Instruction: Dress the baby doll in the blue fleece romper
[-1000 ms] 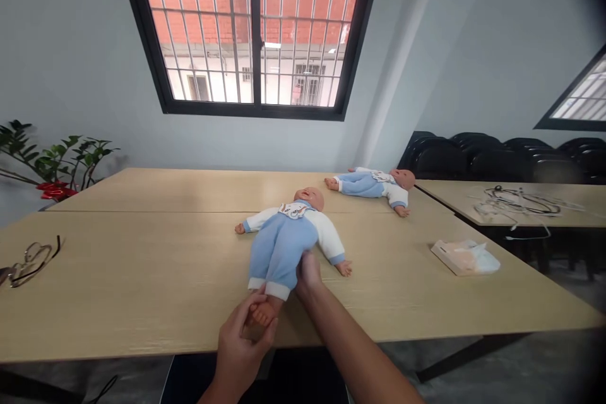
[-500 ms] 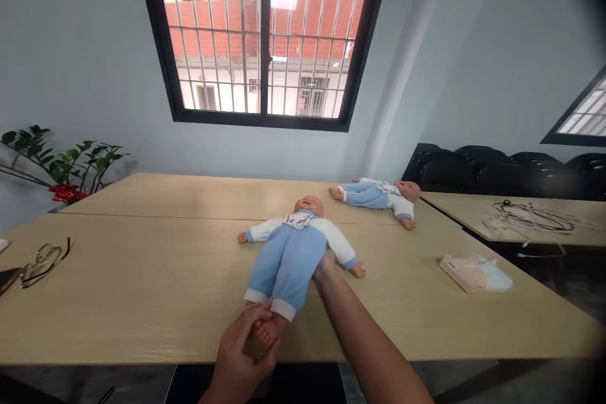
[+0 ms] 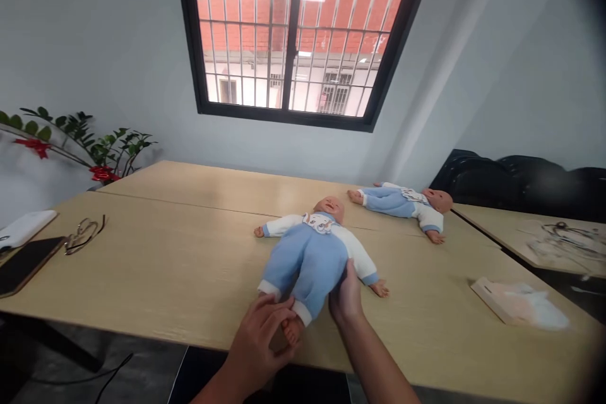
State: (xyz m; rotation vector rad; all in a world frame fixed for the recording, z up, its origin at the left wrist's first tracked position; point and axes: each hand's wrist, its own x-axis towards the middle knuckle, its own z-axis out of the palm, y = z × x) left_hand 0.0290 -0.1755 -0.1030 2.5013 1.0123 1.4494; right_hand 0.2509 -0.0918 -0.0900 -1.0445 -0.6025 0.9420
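Note:
A baby doll (image 3: 310, 259) in pale blue trousers, white sleeves and a printed bib lies on its back on the wooden table (image 3: 180, 265), head away from me and feet at the near edge. At its ankles, my left hand (image 3: 260, 334) is closed, thumb below one bare foot and fingers over the trouser cuffs. My right hand (image 3: 348, 297) grips the doll's right-hand side at the hip, its thumb up along the cloth and its other fingers hidden beneath the body. A second, similarly dressed doll (image 3: 392, 201) lies farther back on the right.
Glasses (image 3: 84, 235), a dark phone (image 3: 28, 265) and a white device (image 3: 28, 227) lie at the left. An open pack of pale sheets (image 3: 521, 306) sits at the right. Cables (image 3: 568, 237) cover part of a side table. A plant (image 3: 101, 142) stands behind the table's left end.
The view has swung left, so the scene sits farther right. More of my right hand shows beside the doll's hip. My left hand stays at the feet.

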